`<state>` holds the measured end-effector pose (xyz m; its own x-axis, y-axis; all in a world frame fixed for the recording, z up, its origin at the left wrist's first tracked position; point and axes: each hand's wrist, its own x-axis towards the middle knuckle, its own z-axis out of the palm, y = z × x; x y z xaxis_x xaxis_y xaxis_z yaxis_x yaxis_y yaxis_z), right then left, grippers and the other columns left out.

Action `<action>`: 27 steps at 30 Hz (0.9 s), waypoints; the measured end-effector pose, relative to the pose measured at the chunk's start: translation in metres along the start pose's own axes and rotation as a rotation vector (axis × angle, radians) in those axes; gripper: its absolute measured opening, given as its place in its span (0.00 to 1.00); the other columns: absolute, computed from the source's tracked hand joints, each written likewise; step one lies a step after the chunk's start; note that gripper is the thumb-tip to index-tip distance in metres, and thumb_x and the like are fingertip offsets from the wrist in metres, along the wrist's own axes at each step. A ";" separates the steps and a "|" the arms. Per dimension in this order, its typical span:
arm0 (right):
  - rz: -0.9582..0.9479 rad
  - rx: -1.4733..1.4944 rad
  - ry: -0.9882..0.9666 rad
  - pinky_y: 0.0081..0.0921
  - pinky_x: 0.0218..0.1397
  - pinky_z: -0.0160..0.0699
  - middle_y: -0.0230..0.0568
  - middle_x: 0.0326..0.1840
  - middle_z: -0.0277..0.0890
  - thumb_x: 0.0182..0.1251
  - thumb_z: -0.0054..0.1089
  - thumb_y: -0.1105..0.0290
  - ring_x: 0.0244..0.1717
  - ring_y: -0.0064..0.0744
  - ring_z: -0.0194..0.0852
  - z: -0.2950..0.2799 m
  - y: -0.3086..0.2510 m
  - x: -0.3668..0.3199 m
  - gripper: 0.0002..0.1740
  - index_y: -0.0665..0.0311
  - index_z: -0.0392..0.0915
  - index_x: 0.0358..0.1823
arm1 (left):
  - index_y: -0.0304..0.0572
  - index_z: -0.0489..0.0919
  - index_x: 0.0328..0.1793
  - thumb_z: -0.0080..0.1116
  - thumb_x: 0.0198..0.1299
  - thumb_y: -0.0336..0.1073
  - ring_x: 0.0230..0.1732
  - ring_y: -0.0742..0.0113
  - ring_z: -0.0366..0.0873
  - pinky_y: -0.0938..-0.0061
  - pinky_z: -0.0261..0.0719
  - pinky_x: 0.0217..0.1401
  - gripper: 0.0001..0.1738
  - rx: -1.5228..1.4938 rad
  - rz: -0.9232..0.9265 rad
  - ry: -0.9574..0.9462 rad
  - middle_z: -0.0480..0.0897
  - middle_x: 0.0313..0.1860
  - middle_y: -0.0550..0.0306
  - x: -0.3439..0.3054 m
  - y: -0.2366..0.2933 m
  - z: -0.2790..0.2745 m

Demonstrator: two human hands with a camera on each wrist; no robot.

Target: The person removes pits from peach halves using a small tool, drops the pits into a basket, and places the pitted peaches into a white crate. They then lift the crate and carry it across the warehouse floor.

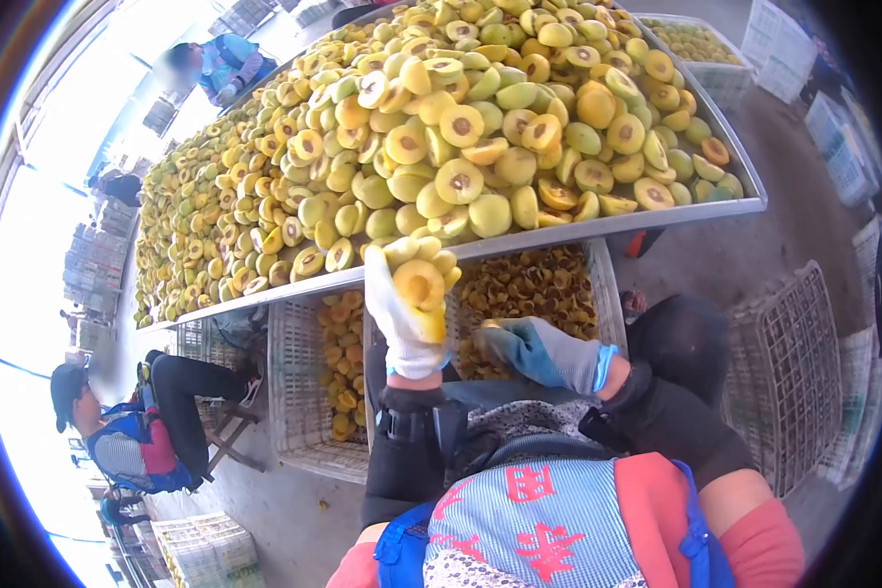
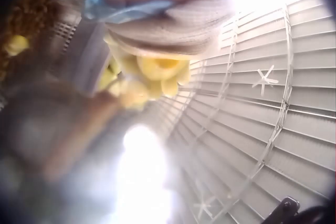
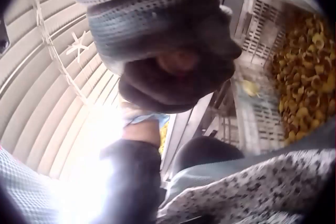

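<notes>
In the head view, the left hand (image 1: 412,309), in a white glove with yellow-stained fingers, holds a halved yellow fruit (image 1: 419,284), cut face up, at the tray's near edge. The left wrist view shows this fruit (image 2: 160,67) below the glove cuff. Lower and to the right, the right hand (image 1: 544,353) in a blue-grey glove is over a crate of brown pieces (image 1: 529,284). Its fingers curl round a small brownish thing (image 3: 178,62) in the right wrist view; what it is cannot be told. Halved fruits (image 1: 461,181) are heaped on the metal-edged tray (image 1: 657,218).
A crate (image 1: 299,392) with yellow fruit pieces (image 1: 343,358) stands left of the lap. An upright plastic crate (image 1: 784,367) is at the right. One person (image 1: 132,441) sits at the left, another (image 1: 227,69) is beyond the tray. More crates (image 1: 206,549) stand around.
</notes>
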<state>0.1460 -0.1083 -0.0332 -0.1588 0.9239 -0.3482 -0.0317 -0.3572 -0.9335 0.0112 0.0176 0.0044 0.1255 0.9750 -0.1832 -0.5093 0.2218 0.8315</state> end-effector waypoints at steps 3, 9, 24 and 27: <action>-0.249 -0.071 0.281 0.27 0.38 0.74 0.41 0.28 0.79 0.79 0.55 0.60 0.31 0.21 0.68 0.004 0.031 0.018 0.18 0.71 0.83 0.44 | 0.40 0.78 0.50 0.52 0.73 0.52 0.34 0.54 0.86 0.64 0.88 0.36 0.21 0.157 0.183 0.131 0.85 0.39 0.50 0.005 0.028 -0.041; -0.246 -0.056 0.268 0.31 0.39 0.76 0.49 0.28 0.80 0.77 0.58 0.60 0.29 0.29 0.72 0.012 0.025 0.028 0.16 0.69 0.82 0.46 | 0.31 0.82 0.57 0.63 0.63 0.48 0.57 0.46 0.81 0.59 0.76 0.62 0.27 1.614 0.640 0.506 0.85 0.54 0.38 0.052 0.100 -0.136; -0.418 0.049 0.354 0.41 0.40 0.78 0.60 0.35 0.82 0.77 0.57 0.57 0.43 0.61 0.84 0.019 0.005 0.061 0.17 0.66 0.79 0.49 | 0.35 0.76 0.65 0.62 0.61 0.25 0.56 0.56 0.83 0.70 0.80 0.60 0.24 0.382 0.377 -0.276 0.83 0.57 0.48 0.097 0.063 -0.062; -0.477 0.063 0.402 0.41 0.39 0.77 0.60 0.35 0.82 0.77 0.56 0.57 0.43 0.58 0.85 0.023 -0.001 0.067 0.17 0.66 0.78 0.50 | 0.35 0.78 0.61 0.67 0.53 0.25 0.56 0.52 0.83 0.70 0.81 0.60 0.26 1.193 0.972 -0.380 0.83 0.55 0.44 0.036 0.034 -0.026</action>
<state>0.1122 -0.0493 -0.0538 0.2703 0.9587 0.0889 -0.0674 0.1110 -0.9915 -0.0238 0.0610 0.0127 0.4538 0.6338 0.6263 0.3915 -0.7732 0.4988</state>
